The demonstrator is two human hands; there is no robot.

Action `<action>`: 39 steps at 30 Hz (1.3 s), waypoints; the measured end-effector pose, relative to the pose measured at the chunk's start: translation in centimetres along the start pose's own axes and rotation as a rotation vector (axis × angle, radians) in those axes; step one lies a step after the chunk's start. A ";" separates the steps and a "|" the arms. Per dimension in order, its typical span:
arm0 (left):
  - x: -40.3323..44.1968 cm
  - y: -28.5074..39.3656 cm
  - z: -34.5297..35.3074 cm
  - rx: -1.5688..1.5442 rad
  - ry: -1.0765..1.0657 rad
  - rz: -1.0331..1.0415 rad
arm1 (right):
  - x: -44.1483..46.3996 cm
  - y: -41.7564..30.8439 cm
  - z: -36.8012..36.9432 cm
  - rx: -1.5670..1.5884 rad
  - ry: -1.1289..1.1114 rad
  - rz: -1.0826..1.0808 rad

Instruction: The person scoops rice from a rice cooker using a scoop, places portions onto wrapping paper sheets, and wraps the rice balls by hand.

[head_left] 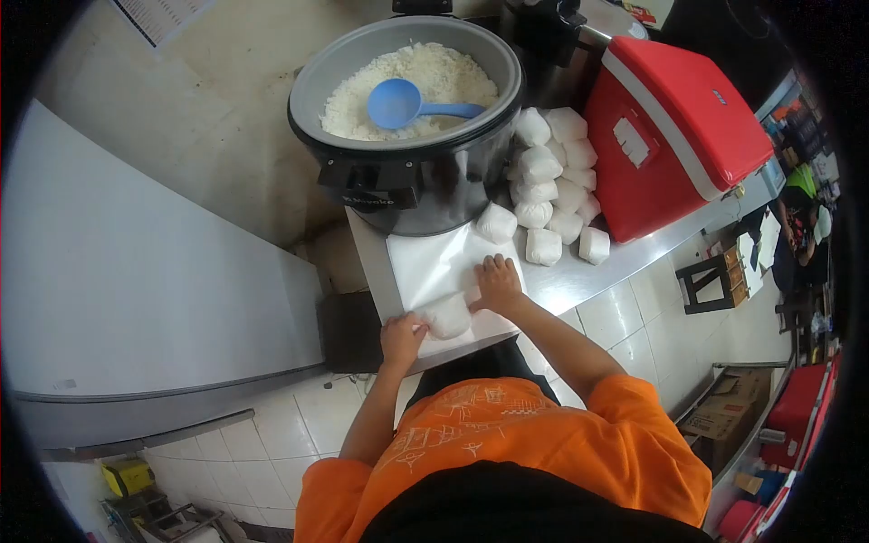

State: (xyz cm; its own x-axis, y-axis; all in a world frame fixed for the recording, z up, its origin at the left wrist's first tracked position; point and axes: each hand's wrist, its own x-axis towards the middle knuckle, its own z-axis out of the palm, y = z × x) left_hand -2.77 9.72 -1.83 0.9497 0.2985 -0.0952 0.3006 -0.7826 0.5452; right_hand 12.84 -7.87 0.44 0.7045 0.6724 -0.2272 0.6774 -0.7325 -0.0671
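A white paper-wrapped packet (448,318) lies at the near edge of the steel table, on white paper sheets (422,264). My left hand (404,338) is at its left end, fingers and thumb pinched on the wrapping. On the other side my right hand (497,284) rests with fingers spread over the paper, its thumb close to the packet's right end. Just beyond stands a large rice cooker (425,185), lidless and holding white rice (444,68). A blue ladle (396,103) lies on the rice.
Several wrapped white packets (552,172) are piled right of the cooker, against a red cooler box (661,136). A white appliance (154,262) stands at the left. Further right are a wooden stool (715,281), a cardboard box (729,407) and another person (801,217).
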 end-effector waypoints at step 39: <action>6.4 22.2 -5.9 -0.724 0.531 0.299 | -4.5 4.7 -14.9 1.646 0.303 -0.214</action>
State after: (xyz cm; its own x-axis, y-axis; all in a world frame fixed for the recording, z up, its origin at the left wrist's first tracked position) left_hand 9.44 -2.51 14.55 0.7603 0.4896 0.4270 -0.2461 -0.3912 0.8868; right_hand 15.97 -12.74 15.58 0.7804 0.6191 0.0876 -0.0276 0.1740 -0.9844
